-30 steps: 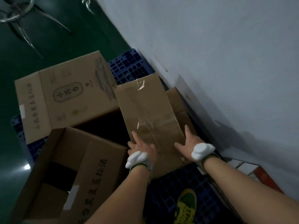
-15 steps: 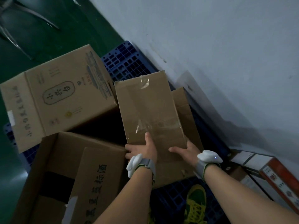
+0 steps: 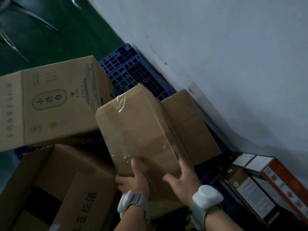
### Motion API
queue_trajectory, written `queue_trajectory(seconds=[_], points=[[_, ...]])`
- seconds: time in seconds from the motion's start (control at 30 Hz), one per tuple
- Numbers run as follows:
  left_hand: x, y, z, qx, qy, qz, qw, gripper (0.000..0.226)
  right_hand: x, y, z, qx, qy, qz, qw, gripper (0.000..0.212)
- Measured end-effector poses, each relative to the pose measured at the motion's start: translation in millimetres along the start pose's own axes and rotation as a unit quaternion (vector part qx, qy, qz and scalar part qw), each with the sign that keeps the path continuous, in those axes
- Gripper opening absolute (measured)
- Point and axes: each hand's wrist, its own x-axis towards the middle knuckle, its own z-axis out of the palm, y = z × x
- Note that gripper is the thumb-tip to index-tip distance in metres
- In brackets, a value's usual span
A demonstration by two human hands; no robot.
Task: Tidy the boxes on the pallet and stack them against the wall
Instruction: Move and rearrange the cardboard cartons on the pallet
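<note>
A plain taped cardboard box [image 3: 136,129] is tilted up over the blue plastic pallet [image 3: 128,69]. My left hand [image 3: 133,179] grips its near left corner, thumb on top. My right hand [image 3: 181,177] holds its near right edge. Beside it, a flatter brown box [image 3: 191,124] lies on the pallet close to the grey wall [image 3: 216,55]. A large printed carton [image 3: 50,102] lies on its side at the left. An open carton with printed characters [image 3: 55,189] stands at the lower left.
Several slim boxes, one red [image 3: 283,184], lie along the wall at the lower right. Green floor [image 3: 58,30] stretches to the upper left, with a metal chair leg [image 3: 33,15] on it. A yellow-green shoe shows under my wrists.
The plain box has lifted and tipped, its far end now raised and turned toward the wall. Both hands shifted with it along its near end.
</note>
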Motion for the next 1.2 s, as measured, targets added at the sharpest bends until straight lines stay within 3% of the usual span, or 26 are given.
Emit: queue_trajectory(seconds=[0.13,0.33,0.4,0.47,0.57,0.63,0.77,0.87,1.0,1.13,1.2], points=[[17.8,-26.0,-15.2,0.053,-0.028,-0.004,0.998,0.086,-28.6,3.8,35.7,-0.14,0.036,-0.031,0.989,0.096],[16.0,-31.8,-31.7,0.133,-0.048,0.015,0.99,0.08,-38.1,22.6,82.8,-0.204,0.091,-0.036,0.974,0.082],[-0.9,-22.9,-26.6,0.112,-0.061,0.088,0.988,0.098,-32.3,31.5,87.5,-0.184,0.115,-0.098,0.971,0.064],[-21.5,-7.6,-16.4,0.095,-0.09,0.17,0.977,0.121,-20.3,48.7,83.0,-0.191,0.111,-0.157,0.963,0.058],[-38.3,11.0,-4.9,0.105,-0.069,0.173,0.977,0.125,0.6,63.1,72.5,-0.176,0.126,-0.249,0.944,0.042],[-40.2,14.8,0.0,0.11,-0.045,0.162,0.98,0.121,9.5,64.0,62.9,-0.179,0.1,-0.265,0.942,0.046],[-42.3,14.7,0.3,0.106,-0.032,0.163,0.98,0.12,30.5,72.1,37.8,-0.219,0.014,-0.15,0.964,0.066],[-38.5,11.9,4.2,0.11,-0.043,0.17,0.978,0.12,55.0,99.4,14.7,-0.24,0.042,0.015,0.97,0.051],[-32.4,8.9,7.4,0.112,-0.043,0.175,0.977,0.12,105.5,133.1,-18.3,-0.035,0.087,0.206,0.974,0.055],[-25.5,6.5,11.2,0.117,-0.033,0.17,0.978,0.123,166.1,180.3,-38.9,0.054,0.104,0.283,0.952,0.063],[-24.8,3.9,12.0,0.119,-0.022,0.172,0.978,0.123,198.7,216.7,-37.7,0.123,0.074,0.295,0.945,0.08]])
